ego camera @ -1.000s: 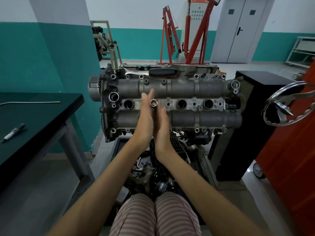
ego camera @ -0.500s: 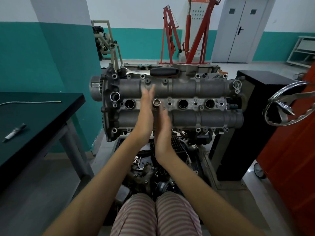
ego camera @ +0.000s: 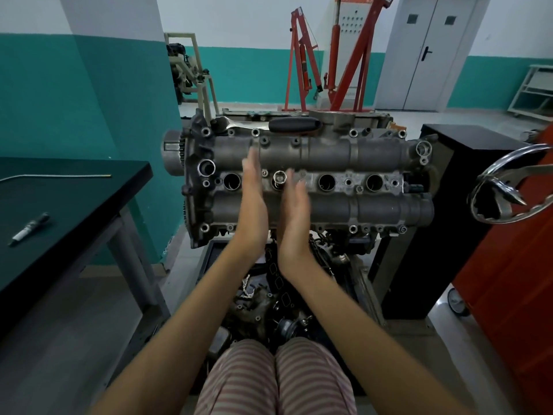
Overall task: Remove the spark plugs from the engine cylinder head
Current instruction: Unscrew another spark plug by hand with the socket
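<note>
The grey engine cylinder head point(ego camera: 329, 154) stands on a stand in front of me, with a row of spark plug wells across its middle. A silver socket point(ego camera: 280, 177) sticks up out of the second well from the left. My left hand point(ego camera: 254, 202) and my right hand point(ego camera: 294, 214) are flat, fingers straight, palms facing each other on either side of the socket. A small gap shows between the palms and the socket. The other wells, such as the leftmost well point(ego camera: 232, 181), look dark; I cannot tell what is inside them.
A ratchet with a black handle point(ego camera: 294, 124) lies on top of the head at the back. A dark table point(ego camera: 74, 205) at left holds a removed spark plug point(ego camera: 30, 229) and a thin rod point(ego camera: 59, 176). A black cabinet point(ego camera: 466, 181) and chrome handwheel point(ego camera: 508, 187) stand at right.
My palms were pressed together around the socket; they have drawn apart. The left hand slid forward and the right hand slid back toward me.
</note>
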### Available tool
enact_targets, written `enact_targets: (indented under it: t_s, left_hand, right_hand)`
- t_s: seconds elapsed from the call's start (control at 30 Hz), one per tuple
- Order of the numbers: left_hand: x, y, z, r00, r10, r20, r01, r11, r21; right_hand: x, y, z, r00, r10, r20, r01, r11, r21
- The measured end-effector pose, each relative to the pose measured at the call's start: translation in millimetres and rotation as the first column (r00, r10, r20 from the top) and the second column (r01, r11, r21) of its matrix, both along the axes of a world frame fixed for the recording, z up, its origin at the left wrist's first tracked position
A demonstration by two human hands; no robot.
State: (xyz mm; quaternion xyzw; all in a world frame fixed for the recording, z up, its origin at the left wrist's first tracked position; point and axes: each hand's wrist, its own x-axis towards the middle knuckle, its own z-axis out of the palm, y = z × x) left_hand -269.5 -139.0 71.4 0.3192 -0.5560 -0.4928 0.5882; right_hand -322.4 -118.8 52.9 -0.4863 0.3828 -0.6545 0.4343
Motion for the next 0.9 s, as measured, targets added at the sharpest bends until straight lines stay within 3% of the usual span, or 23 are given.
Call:
enact_targets:
  t_s: [0.1,0.17,0.33,0.5,0.6,0.73,0.9]
  left_hand:
    - [-6.2,-6.1,10.4,0.987,-0.095,0.126,0.098,0.995,-0.02]
    - [-11.3,2.1,1.4,0.967,-0.082,0.239,0.098,0.994,-0.055]
    - [-5.5,29.9,-30.8,0.982,-0.093,0.163,0.101,0.994,-0.041]
    - [-2.4,8.5,-0.3,0.992,-0.013,0.122,0.024,0.996,-0.087]
    - [-1.9,-9.7,14.9,0.986,-0.11,0.123,0.119,0.99,-0.07]
    - [-3.5,6.7,-11.7,0.973,-0.139,0.183,0.154,0.985,-0.072]
    - [-2.2,21.7,-40.9,0.988,-0.039,0.148,0.048,0.997,-0.057]
  right_hand:
    - [7.4,7.1,-10.3,0.994,0.084,0.069,-0.082,0.996,-0.03]
    - [8.0,4.7,5.4,0.998,-0.006,-0.058,0.003,0.999,-0.052]
    - [-11.1,-22.3,50.2,0.994,-0.108,0.001,0.107,0.981,-0.159]
    - [-2.6,-8.1,18.5,0.985,0.026,0.171,-0.012,0.997,-0.082]
    - [8.0,4.0,2.1,0.991,0.105,0.088,-0.097,0.991,-0.09]
    - [-5.5,-12.6,37.6,1.0,-0.014,-0.008,0.014,0.996,-0.084]
    - [-16.6,-32.4,64.8,0.984,0.027,0.177,-0.005,0.992,-0.125]
